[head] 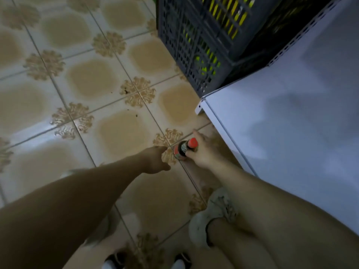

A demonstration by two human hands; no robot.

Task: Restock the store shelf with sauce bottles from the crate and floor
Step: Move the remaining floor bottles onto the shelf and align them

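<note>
On the beige patterned tile floor (87,80) of a shop aisle, a person reaches down with both bare arms toward 1 sauce bottle, seen from a head-worn camera.

From the lower-left corner, the forearm stretches out to the left hand (155,160), which holds nothing. Its fingers are loosely extended toward the bottle, with the tips just beside the bottle's base. Blur hides whether they touch it.

The sauce bottle (181,150) is dark with a red-and-white label and a red cap (193,142). It sits low over a tile joint, close to the front corner of the shelf. Whether its base rests on the floor or hangs just above it cannot be told.

The right hand (202,152) grips the bottle at the neck, fingers curled round it just below the cap.

At top, a dark grey lattice crate (174,35) stands on the floor against the end of the shelf, and yellow-green items show through its sides. Below the right hand, a pale, worn shoe (213,214) rests on the tiles beside the person's bent leg.

A white metal shelf (291,123) fills the right side, with a perforated strip along its far edge.
</note>
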